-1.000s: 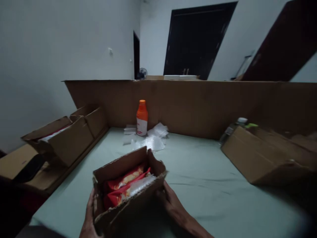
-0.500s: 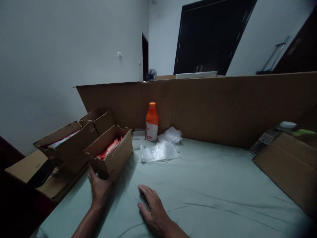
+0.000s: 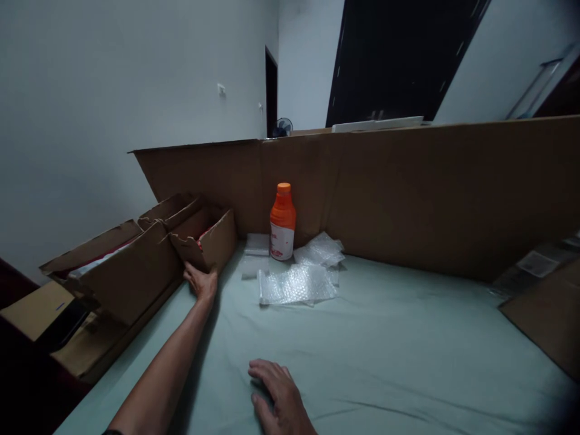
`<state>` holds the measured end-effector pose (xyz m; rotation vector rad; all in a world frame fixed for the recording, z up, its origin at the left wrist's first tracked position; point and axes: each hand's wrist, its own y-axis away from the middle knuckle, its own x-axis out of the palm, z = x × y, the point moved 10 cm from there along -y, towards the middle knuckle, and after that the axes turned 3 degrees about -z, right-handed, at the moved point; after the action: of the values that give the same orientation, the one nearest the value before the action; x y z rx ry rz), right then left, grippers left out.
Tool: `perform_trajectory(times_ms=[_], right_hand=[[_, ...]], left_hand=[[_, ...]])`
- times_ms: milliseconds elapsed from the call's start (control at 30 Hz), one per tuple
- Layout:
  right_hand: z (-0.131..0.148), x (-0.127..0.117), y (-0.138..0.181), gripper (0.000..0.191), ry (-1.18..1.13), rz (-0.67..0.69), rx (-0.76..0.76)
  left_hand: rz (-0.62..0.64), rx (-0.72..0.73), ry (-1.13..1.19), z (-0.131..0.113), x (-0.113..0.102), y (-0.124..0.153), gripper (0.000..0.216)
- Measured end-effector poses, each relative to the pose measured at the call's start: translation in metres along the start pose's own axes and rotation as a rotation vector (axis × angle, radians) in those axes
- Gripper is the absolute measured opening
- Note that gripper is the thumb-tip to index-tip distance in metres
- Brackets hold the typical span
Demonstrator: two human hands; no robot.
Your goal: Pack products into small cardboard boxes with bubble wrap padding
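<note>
My left hand [image 3: 202, 281] reaches far forward and presses against the near end of a small open cardboard box [image 3: 212, 238] holding red packets. The box sits at the far left of the green sheet, beside other open boxes. The fingers lie against the box's lower corner rather than wrapped round it. My right hand [image 3: 278, 396] rests flat on the green sheet [image 3: 385, 350] near the bottom edge, fingers spread, holding nothing.
An orange bottle [image 3: 283, 222] stands at the back against a tall cardboard wall [image 3: 408, 187]. Sheets of bubble wrap [image 3: 296, 281] lie in front of it. Larger open boxes [image 3: 122, 266] line the left side. A cardboard piece [image 3: 550, 314] lies at the right.
The left hand has pushed the small box of red packets away and to the left, up against the other boxes. The right hand let go of it and now lies on the sheet.
</note>
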<state>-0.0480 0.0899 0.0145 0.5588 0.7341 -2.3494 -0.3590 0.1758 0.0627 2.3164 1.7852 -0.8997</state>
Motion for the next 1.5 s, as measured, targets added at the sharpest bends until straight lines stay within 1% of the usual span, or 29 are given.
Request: perform_trajectory(times_ms=[100, 167, 233, 333, 400, 433, 500, 600, 633, 700, 767, 800, 833, 900, 967, 1067, 1133, 1200, 1233, 1300, 1333, 1400, 1433, 1500], right_hand=[[0.0, -0.002, -0.001, 0.04, 0.005, -0.032, -0.031], [0.002, -0.002, -0.001, 0.039, 0.013, -0.04, -0.05], [0.006, -0.002, -0.001, 0.037, 0.021, -0.034, -0.058], [0.011, -0.002, -0.002, 0.034, 0.039, -0.019, -0.056], [0.011, -0.001, -0.002, 0.035, 0.052, -0.012, -0.05], [0.009, 0.001, -0.002, 0.035, 0.055, -0.008, -0.051], [0.001, 0.007, -0.001, 0.037, 0.06, -0.005, -0.054], [-0.022, 0.024, 0.002, 0.033, 0.091, 0.008, -0.077], [-0.03, 0.03, 0.003, 0.03, 0.113, 0.016, -0.087], [-0.043, 0.043, 0.006, 0.025, 0.163, 0.036, -0.116], [-0.05, 0.052, 0.008, 0.025, 0.195, 0.046, -0.136], [-0.051, 0.054, 0.009, 0.026, 0.201, 0.048, -0.138], [-0.051, 0.054, 0.009, 0.026, 0.199, 0.044, -0.132], [-0.048, 0.053, 0.007, 0.026, 0.176, 0.039, -0.101], [-0.043, 0.047, 0.003, 0.025, 0.139, 0.011, -0.051], [-0.031, 0.037, -0.001, 0.027, 0.079, -0.031, 0.004], [-0.022, 0.031, -0.002, 0.03, 0.046, -0.052, 0.009], [-0.013, 0.026, -0.002, 0.032, 0.024, -0.062, 0.001], [-0.011, 0.024, -0.002, 0.032, 0.028, -0.064, 0.006], [-0.009, 0.022, -0.001, 0.033, 0.072, -0.052, 0.042], [-0.01, 0.022, -0.001, 0.032, 0.105, -0.039, 0.067], [-0.01, 0.023, 0.0, 0.028, 0.169, 0.002, 0.105], [-0.009, 0.023, -0.001, 0.025, 0.192, 0.022, 0.112], [-0.005, 0.022, -0.001, 0.02, 0.22, 0.052, 0.11]], left_hand=[[0.047, 0.023, -0.009, 0.007, 0.007, 0.008, 0.082], [0.091, 0.084, -0.015, 0.01, 0.007, 0.025, 0.077], [0.147, 0.184, -0.024, 0.008, 0.005, 0.048, 0.074], [0.262, 0.39, -0.054, -0.013, 0.008, 0.079, 0.069], [0.346, 0.519, -0.09, -0.036, 0.018, 0.088, 0.068], [0.387, 0.572, -0.112, -0.048, 0.026, 0.088, 0.069], [0.471, 0.654, -0.16, -0.072, 0.05, 0.078, 0.072], [0.611, 0.734, -0.23, -0.1, 0.098, 0.054, 0.072], [0.658, 0.748, -0.252, -0.105, 0.115, 0.046, 0.067], [0.751, 0.756, -0.294, -0.109, 0.147, 0.034, 0.05], [0.811, 0.746, -0.332, -0.105, 0.169, 0.029, 0.037], [0.82, 0.739, -0.347, -0.102, 0.174, 0.029, 0.034], [0.815, 0.731, -0.356, -0.098, 0.175, 0.031, 0.033], [0.77, 0.718, -0.357, -0.089, 0.164, 0.04, 0.032], [0.71, 0.707, -0.335, -0.08, 0.14, 0.055, 0.029], [0.614, 0.692, -0.269, -0.07, 0.094, 0.079, 0.019], [0.548, 0.695, -0.209, -0.074, 0.064, 0.094, 0.021], [0.496, 0.729, -0.137, -0.092, 0.043, 0.109, 0.031], [0.481, 0.757, -0.099, -0.105, 0.037, 0.119, 0.034], [0.482, 0.829, -0.034, -0.135, 0.035, 0.142, 0.037], [0.499, 0.866, -0.014, -0.149, 0.04, 0.155, 0.039], [0.571, 0.933, -0.005, -0.17, 0.059, 0.182, 0.041], [0.623, 0.957, -0.017, -0.175, 0.072, 0.194, 0.042], [0.726, 0.977, -0.057, -0.174, 0.094, 0.213, 0.048]])
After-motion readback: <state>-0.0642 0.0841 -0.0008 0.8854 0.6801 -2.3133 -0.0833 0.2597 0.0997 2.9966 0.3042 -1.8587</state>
